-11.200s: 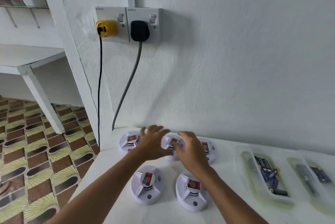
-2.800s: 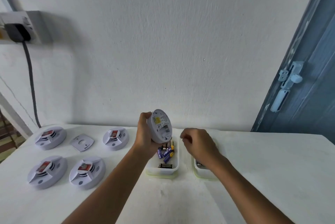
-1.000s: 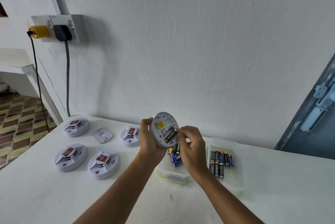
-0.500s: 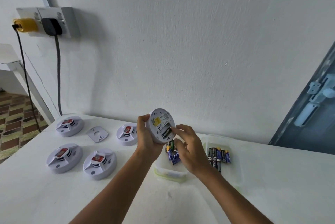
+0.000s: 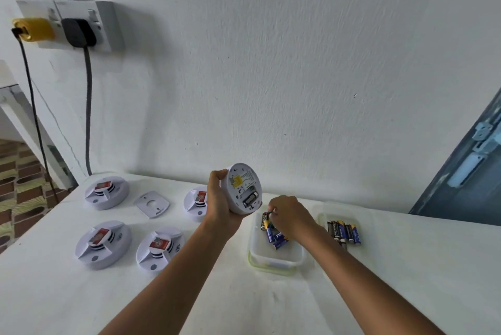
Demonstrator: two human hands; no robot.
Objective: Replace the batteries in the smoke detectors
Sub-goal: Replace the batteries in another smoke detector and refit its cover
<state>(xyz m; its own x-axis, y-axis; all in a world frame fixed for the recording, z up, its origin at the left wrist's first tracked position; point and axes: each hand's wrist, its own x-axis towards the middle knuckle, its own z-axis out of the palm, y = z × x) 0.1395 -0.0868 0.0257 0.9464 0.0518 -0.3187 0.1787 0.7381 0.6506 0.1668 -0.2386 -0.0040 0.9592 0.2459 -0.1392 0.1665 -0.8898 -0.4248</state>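
White plastic, light and rigid, the smoke detector [image 5: 242,188] sits clamped by its rim in our left hand [image 5: 219,205] while our right hand [image 5: 291,216] pinches a slippery battery [image 5: 268,215] over the tub [image 5: 275,254].

A plain room in a home, with a white table set against a painted wall.

We see a rough white plastered wall [image 5: 298,63] carrying a double switched socket [image 5: 73,25], where a yellow plug [image 5: 34,29] and a black plug [image 5: 80,32] hang their cords down. At the left, patterned brown and green floor tiles [image 5: 19,188] show beyond the white table [image 5: 406,267]. A blue-grey door [image 5: 471,172] with a pale bolt latch stands at the right.
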